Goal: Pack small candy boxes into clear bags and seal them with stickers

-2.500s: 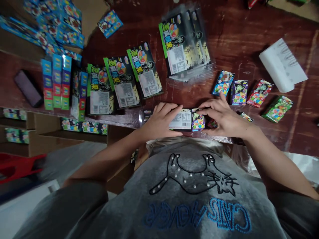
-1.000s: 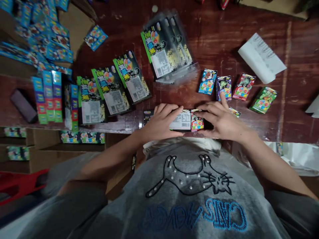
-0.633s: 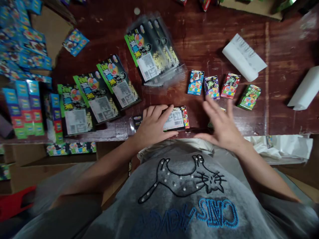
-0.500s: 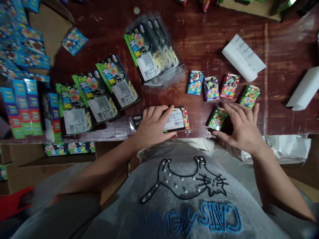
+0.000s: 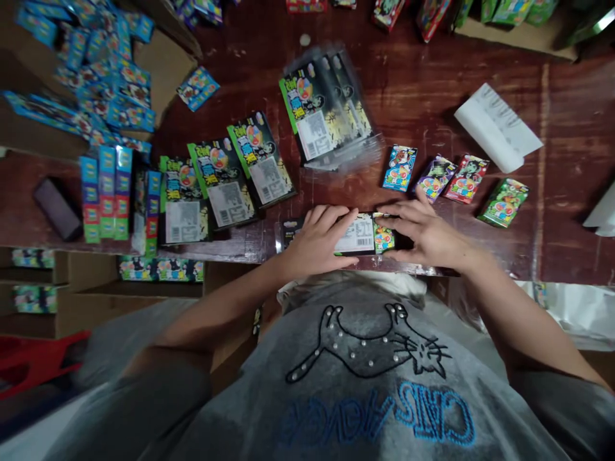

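Note:
My left hand (image 5: 317,242) lies over a flat black packet (image 5: 358,234) with a white label at the table's front edge, its thumb and fingers holding the packet's sides. At the packet's right end my right hand (image 5: 423,234) grips a small green box (image 5: 384,237), partly inside or under the packet; which one I cannot tell. Close to the right hand's raised finger lies a purple box (image 5: 435,179), tilted. Beside it are a blue box (image 5: 400,168), a red box (image 5: 467,179) and another green box (image 5: 504,202).
Three black packets (image 5: 223,186) lie to the left, with a plastic-covered stack (image 5: 331,109) behind. Upright coloured boxes (image 5: 106,195), a phone-like dark object (image 5: 58,208) and a carton of blue boxes (image 5: 168,38) are further left. Curled white paper (image 5: 497,128) lies right.
My right hand has moved left, bringing the green box against the packet's right end, where red showed before. The purple box has turned askew. The camera view has shifted left.

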Tool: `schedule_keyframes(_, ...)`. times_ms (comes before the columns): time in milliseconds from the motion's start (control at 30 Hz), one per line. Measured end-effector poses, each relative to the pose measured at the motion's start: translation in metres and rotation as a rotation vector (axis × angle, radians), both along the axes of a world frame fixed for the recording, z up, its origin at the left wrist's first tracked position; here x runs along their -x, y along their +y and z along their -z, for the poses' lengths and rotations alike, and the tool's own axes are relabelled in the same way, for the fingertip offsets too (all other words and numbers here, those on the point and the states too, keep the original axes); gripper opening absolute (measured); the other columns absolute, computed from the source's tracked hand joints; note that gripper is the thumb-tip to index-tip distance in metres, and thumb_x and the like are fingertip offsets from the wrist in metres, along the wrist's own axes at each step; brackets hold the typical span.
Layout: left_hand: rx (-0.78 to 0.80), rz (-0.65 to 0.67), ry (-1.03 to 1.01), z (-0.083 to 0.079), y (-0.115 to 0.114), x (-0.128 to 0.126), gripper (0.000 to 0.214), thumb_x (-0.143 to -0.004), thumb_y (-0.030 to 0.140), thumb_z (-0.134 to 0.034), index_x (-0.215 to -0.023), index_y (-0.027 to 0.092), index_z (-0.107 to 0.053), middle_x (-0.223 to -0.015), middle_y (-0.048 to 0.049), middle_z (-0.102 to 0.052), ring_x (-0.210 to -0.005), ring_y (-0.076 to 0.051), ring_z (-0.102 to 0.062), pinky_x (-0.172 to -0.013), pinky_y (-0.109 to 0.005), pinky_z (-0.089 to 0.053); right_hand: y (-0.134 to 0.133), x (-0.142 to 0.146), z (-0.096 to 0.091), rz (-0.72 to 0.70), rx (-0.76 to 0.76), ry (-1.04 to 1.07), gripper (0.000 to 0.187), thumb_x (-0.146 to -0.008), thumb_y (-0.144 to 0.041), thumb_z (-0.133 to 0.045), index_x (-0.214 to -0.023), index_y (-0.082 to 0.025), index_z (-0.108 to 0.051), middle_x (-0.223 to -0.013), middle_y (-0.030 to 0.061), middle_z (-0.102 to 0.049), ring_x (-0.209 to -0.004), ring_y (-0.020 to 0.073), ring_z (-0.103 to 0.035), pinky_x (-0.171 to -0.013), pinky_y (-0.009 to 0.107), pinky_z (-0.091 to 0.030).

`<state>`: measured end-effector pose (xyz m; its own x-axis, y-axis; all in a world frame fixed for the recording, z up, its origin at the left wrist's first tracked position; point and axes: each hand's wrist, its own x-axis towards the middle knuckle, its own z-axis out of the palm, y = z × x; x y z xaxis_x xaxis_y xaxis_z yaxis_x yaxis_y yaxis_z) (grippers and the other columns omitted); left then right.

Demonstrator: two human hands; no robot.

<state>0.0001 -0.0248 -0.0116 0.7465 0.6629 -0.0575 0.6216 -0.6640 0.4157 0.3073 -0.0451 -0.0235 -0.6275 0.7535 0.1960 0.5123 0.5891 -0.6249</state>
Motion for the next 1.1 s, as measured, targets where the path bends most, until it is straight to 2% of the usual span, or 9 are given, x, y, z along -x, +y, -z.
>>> schedule_keyframes(100, 0.007, -0.066, 0.013, -0.001, -0.001, -0.002, 0.103, -0.081, 0.055, -0.089, -0.165, 0.015, -0.044, -0.149, -0.0202, -0.057, -0.133, -0.041, -0.050, -0.117, -0.057, -0.041, -0.002, 0.008, 0.002, 0.042, 0.007, -0.011, 0.068, -0.094, -0.063, -0.076, -0.148, -0.024, -0.065, -0.159, 0.0163, -0.063, -0.146, 0.0370, -0.061, -0.134, 0.076, -0.022)
schedule_keyframes(233, 0.016, -0.255, -0.045, -0.013, -0.006, -0.013, 0.099, -0.083, 0.053, -0.090, -0.164, 0.021, -0.043, -0.150, -0.0181, -0.056, -0.137, -0.041, -0.053, -0.118, -0.059, -0.043, -0.022, 0.021, -0.006, 0.359, -0.077, 0.051, 0.071, -0.091, -0.066, -0.077, -0.146, -0.023, -0.063, -0.152, 0.0189, -0.067, -0.140, 0.0385, -0.066, -0.132, 0.074, -0.029)
schedule_keyframes(333, 0.073, -0.426, -0.193, -0.025, -0.002, -0.029, 0.111, -0.079, 0.051, -0.095, -0.169, 0.025, -0.034, -0.155, -0.0174, -0.051, -0.142, -0.041, -0.055, -0.119, -0.058, -0.048, -0.028, 0.034, -0.013, 0.533, 0.018, 0.198, 0.066, -0.094, -0.058, -0.078, -0.149, -0.026, -0.061, -0.134, 0.0133, -0.076, -0.123, 0.0332, -0.074, -0.117, 0.060, -0.055)
schedule_keyframes(400, 0.132, -0.468, -0.342, -0.030, 0.007, -0.042, 0.104, -0.084, 0.047, -0.092, -0.168, 0.028, -0.034, -0.156, -0.0162, -0.051, -0.144, -0.039, -0.056, -0.119, -0.058, -0.050, -0.018, 0.040, -0.017, 0.612, 0.116, 0.326, 0.060, -0.100, -0.052, -0.072, -0.153, -0.028, -0.058, -0.130, 0.0099, -0.077, -0.111, 0.0289, -0.077, -0.099, 0.050, -0.066)
schedule_keyframes(500, 0.262, -0.438, -0.629, -0.028, 0.024, -0.056, 0.067, -0.105, 0.036, -0.066, -0.164, 0.030, -0.038, -0.156, -0.0145, -0.056, -0.144, -0.034, -0.059, -0.119, -0.055, -0.052, 0.010, 0.039, -0.022, 0.636, 0.216, 0.498, 0.049, -0.103, -0.050, -0.066, -0.148, -0.030, -0.062, -0.124, 0.0067, -0.078, -0.100, 0.0251, -0.077, -0.092, 0.047, -0.067)
schedule_keyframes(567, 0.391, -0.410, -0.786, -0.022, 0.030, -0.058, 0.060, -0.108, 0.032, -0.057, -0.164, 0.030, -0.035, -0.153, -0.0137, -0.061, -0.136, -0.030, -0.066, -0.112, -0.052, -0.058, 0.027, 0.034, -0.025, 0.571, 0.275, 0.533, 0.042, -0.102, -0.050, -0.068, -0.139, -0.030, -0.068, -0.125, 0.0054, -0.079, -0.104, 0.0239, -0.076, -0.096, 0.046, -0.065)
schedule_keyframes(733, 0.577, -0.485, -0.873, -0.007, 0.026, -0.042, 0.062, -0.099, 0.035, -0.071, -0.154, 0.024, -0.046, -0.129, -0.0109, -0.074, -0.106, -0.023, -0.076, -0.089, -0.038, -0.065, 0.032, 0.031, -0.023, 0.435, 0.366, 0.427, 0.030, -0.103, -0.046, -0.068, -0.126, -0.028, -0.076, -0.121, 0.0050, -0.081, -0.109, 0.0219, -0.077, -0.103, 0.045, -0.062)
schedule_keyframes(900, 0.631, -0.536, -0.818, -0.005, 0.031, -0.025, 0.043, -0.094, 0.042, -0.078, -0.131, 0.022, -0.067, -0.115, -0.0062, -0.079, -0.093, -0.019, -0.074, -0.082, -0.032, -0.061, 0.012, 0.050, -0.008, 0.630, 0.300, 0.622, 0.045, -0.095, -0.044, -0.079, -0.134, -0.031, -0.060, -0.120, 0.0046, -0.076, -0.111, 0.0204, -0.076, -0.095, 0.039, -0.065)
schedule_keyframes(1100, 0.588, -0.537, -0.826, -0.016, 0.045, -0.034, 0.028, -0.107, 0.044, -0.062, -0.115, 0.022, -0.077, -0.129, -0.0079, -0.080, -0.120, -0.022, -0.074, -0.107, -0.039, -0.057, 0.006, 0.058, -0.014, 0.706, 0.356, 0.555, 0.030, -0.100, -0.047, -0.072, -0.122, -0.028, -0.067, -0.101, 0.0027, -0.076, -0.085, 0.0185, -0.074, -0.077, 0.036, -0.066)
